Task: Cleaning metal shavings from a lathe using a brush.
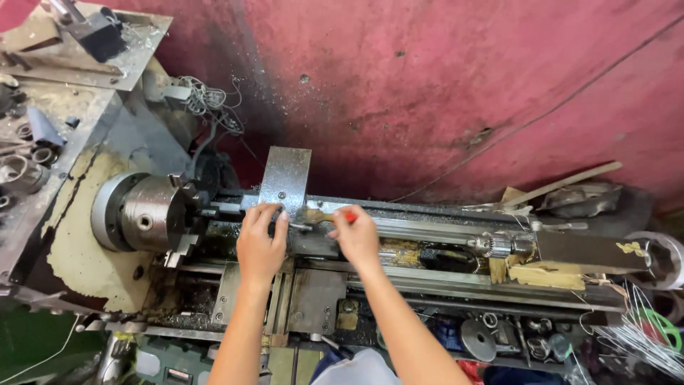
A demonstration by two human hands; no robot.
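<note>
I look down on a metal lathe. My left hand (261, 242) rests on the tool post area of the carriage (313, 296), fingers curled over a small metal part just right of the chuck (146, 214). My right hand (356, 235) grips a tool with a red handle (350, 215), its shaft pointing left toward my left hand. A grey metal guard plate (286, 178) stands right behind both hands. What lies under my fingers is hidden.
The tailstock with a drill chuck (491, 246) sits to the right on the bed. A shelf with rings and metal parts (28, 142) is at the left. A stained red wall (427, 85) runs behind. Wires and scrap (641, 328) lie at the right.
</note>
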